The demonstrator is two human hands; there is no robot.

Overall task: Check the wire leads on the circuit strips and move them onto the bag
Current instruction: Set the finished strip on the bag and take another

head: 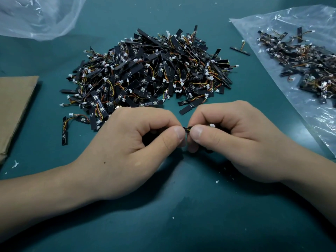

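Note:
A big heap of black circuit strips (149, 73) with orange and yellow wire leads and white plugs lies in the middle of the teal table. In front of it, my left hand (131, 146) and my right hand (231, 142) together pinch one black circuit strip (187, 128) between thumbs and forefingers. Its white plug (212, 125) shows above my right forefinger; most of the strip is hidden by the fingers. A clear plastic bag (272, 57) lies flat at the right with a smaller pile of strips (305, 64) on it.
One loose strip (239, 50) lies between the heap and the bag. A brown cardboard piece (14, 110) sits at the left edge. Another crumpled clear bag (40, 17) is at the far left corner. Small white crumbs dot the table.

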